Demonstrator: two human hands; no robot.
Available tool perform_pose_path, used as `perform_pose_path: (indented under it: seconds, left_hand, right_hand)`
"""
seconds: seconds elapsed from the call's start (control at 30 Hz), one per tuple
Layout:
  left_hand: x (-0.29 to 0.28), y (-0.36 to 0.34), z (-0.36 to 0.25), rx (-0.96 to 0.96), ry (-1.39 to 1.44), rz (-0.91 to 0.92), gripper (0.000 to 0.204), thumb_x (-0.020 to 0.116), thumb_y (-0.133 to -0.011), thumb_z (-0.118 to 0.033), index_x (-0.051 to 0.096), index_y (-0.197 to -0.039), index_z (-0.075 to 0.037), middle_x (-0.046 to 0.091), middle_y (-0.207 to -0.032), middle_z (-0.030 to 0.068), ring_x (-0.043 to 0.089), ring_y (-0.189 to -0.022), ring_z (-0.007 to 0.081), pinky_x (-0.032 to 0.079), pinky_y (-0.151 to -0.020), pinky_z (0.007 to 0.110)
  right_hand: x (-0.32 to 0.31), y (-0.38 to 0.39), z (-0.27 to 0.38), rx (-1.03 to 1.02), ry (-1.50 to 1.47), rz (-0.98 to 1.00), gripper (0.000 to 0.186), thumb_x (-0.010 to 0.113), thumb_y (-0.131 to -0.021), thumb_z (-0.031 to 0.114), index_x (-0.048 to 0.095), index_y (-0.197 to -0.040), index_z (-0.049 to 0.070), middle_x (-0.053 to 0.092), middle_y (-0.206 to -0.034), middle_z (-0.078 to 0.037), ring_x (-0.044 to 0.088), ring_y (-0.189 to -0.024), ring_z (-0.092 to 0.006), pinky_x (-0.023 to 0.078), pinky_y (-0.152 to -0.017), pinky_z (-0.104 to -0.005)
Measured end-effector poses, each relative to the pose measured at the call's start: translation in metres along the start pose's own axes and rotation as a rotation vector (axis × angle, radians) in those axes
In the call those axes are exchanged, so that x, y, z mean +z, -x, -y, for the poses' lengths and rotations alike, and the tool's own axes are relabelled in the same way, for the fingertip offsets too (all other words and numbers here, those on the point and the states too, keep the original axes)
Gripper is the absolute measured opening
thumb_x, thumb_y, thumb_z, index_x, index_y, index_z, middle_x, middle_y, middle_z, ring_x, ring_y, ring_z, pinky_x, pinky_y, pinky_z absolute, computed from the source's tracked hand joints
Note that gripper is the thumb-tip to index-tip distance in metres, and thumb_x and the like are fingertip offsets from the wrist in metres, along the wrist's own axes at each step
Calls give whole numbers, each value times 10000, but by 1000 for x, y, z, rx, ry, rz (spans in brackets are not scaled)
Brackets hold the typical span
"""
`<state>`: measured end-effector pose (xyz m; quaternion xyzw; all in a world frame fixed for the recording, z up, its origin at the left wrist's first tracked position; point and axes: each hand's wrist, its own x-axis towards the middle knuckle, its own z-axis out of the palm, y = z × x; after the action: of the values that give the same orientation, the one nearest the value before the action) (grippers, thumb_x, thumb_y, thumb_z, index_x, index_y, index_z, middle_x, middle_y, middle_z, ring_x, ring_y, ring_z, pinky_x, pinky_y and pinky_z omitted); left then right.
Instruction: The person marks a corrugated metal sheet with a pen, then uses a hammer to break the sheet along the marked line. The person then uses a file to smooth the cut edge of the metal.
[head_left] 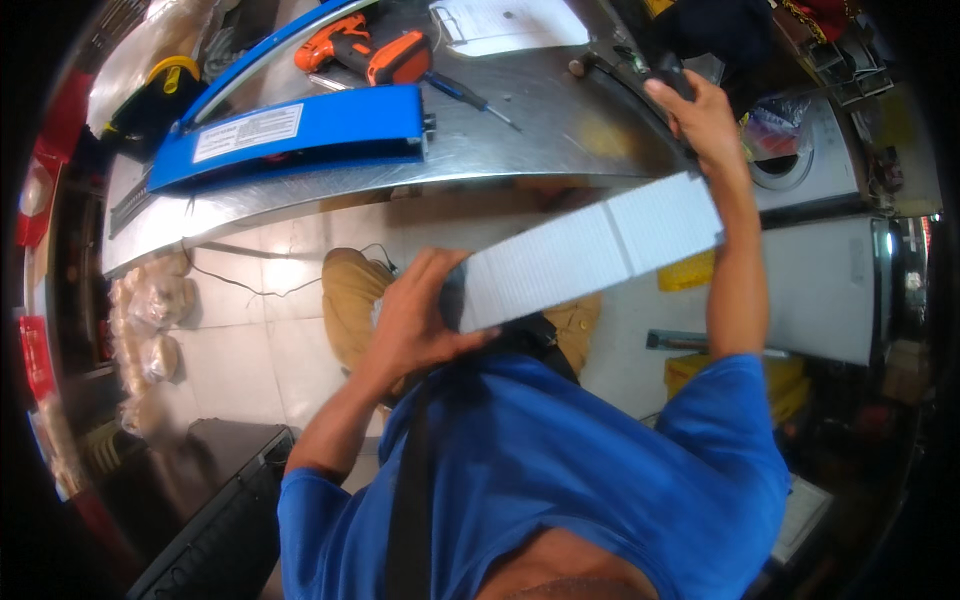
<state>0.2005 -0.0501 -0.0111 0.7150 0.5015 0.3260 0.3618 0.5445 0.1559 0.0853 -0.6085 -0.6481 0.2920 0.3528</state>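
My left hand is closed around the dark near end of a long pale block with fine ribs across it, perhaps a heat sink or a pleated filter. The block slants up to the right over my lap, its far end beside my right forearm. My right hand is at the right part of the metal table, its fingers closed on a black handle; what the handle belongs to is unclear. A dark curved bar lies just left of that hand.
On the metal table are a blue metal housing, an orange cordless drill, a screwdriver and a clipboard with paper. Wrapped bundles lie on the tiled floor at left. A white cabinet stands at right.
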Motion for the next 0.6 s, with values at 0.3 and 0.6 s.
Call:
perform_pose_path:
  seconds: [0.3,0.6]
  left_hand:
    - [17,-134,-39,338,-439,8,770,914,-621,-303,607,-1242,33,567,-1130,195,551,-1095,371,474,-953,436]
    - [44,-187,-47,256,-500,61,830,914,-613,-356,600,-1309,-32,618,-1177,168,572,-1166,356,450,-989,465]
  right_hand:
    - [-88,99,-12,-7,-128,-306,323,610,-1030,370,633,-1031,48,578,-747,8,524,-631,-47,422,-579,-211]
    - [-64,187,-38,53,-210,-166,280,591,-1040,246,543,-1199,20,582,-753,-10,537,-594,-64,429,-532,-214]
